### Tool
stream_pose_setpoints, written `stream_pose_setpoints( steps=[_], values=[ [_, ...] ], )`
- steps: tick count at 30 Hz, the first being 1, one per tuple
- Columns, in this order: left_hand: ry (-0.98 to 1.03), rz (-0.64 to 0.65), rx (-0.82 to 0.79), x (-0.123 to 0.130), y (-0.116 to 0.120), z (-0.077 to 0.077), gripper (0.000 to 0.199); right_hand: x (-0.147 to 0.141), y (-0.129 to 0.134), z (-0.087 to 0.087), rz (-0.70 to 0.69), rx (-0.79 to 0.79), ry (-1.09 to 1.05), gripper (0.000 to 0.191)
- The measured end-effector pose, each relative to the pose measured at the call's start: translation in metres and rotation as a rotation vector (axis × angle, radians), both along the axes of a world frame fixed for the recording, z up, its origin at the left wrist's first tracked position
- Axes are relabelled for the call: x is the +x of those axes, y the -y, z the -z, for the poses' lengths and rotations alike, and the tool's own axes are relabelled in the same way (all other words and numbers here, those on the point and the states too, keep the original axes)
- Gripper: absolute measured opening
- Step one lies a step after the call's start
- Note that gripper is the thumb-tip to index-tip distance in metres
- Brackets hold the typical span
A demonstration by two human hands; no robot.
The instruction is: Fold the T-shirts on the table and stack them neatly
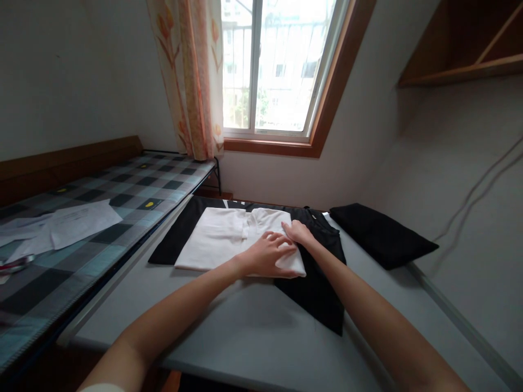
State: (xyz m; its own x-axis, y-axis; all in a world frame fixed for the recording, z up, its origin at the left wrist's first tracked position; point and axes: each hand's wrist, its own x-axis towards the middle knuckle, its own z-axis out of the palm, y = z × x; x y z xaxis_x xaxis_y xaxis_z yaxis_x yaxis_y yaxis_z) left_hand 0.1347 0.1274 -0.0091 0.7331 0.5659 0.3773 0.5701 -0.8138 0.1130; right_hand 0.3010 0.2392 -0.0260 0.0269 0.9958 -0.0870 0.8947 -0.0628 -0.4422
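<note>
A folded white shirt (216,239) lies on top of black clothing (318,296) spread on the grey table. My left hand (265,255) rests on the shirt's right part, its fingers spread and bent, the thumb near the front edge. At the shirt's right side, my right hand (300,232) holds the edge between thumb and fingers; some of its fingers are hidden. Black cloth shows to the left of the shirt and under my right forearm, with one corner pointing toward me.
A separate folded black cloth (379,234) lies at the table's right, by the wall. The grey table (229,337) adjoins a bed with a checked mattress (93,190), where papers (81,223) lie. Behind are a window (278,65) and a flowered curtain (188,76).
</note>
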Motion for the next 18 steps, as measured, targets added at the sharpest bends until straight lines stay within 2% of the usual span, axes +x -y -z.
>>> stream_pose_setpoints(
  steps=[3,6,8,11,13,15,18],
  values=[
    [-0.073,0.107,0.102,0.017,0.008,0.000,0.047,0.003,-0.008,0.001,0.013,-0.009,-0.102,0.046],
    [-0.180,0.150,0.199,0.024,0.009,0.007,0.026,0.005,-0.016,0.003,-0.002,0.011,-0.166,0.038],
    [-0.228,0.196,0.247,0.025,0.009,0.012,0.021,0.005,-0.021,0.004,0.004,0.044,-0.205,0.029],
    [-0.255,0.249,0.270,0.025,0.010,0.014,0.023,0.003,-0.025,0.004,0.033,0.095,-0.253,0.018],
    [-0.218,0.252,0.212,0.024,0.011,0.010,0.026,0.002,-0.024,0.003,0.053,0.111,-0.278,0.019],
    [-0.135,0.241,0.074,0.020,0.011,0.002,0.030,0.002,-0.020,0.001,0.059,0.085,-0.300,0.028],
    [0.051,0.148,-0.147,0.007,0.002,-0.015,0.042,0.004,-0.010,-0.003,0.040,0.002,-0.327,0.038]
  ],
)
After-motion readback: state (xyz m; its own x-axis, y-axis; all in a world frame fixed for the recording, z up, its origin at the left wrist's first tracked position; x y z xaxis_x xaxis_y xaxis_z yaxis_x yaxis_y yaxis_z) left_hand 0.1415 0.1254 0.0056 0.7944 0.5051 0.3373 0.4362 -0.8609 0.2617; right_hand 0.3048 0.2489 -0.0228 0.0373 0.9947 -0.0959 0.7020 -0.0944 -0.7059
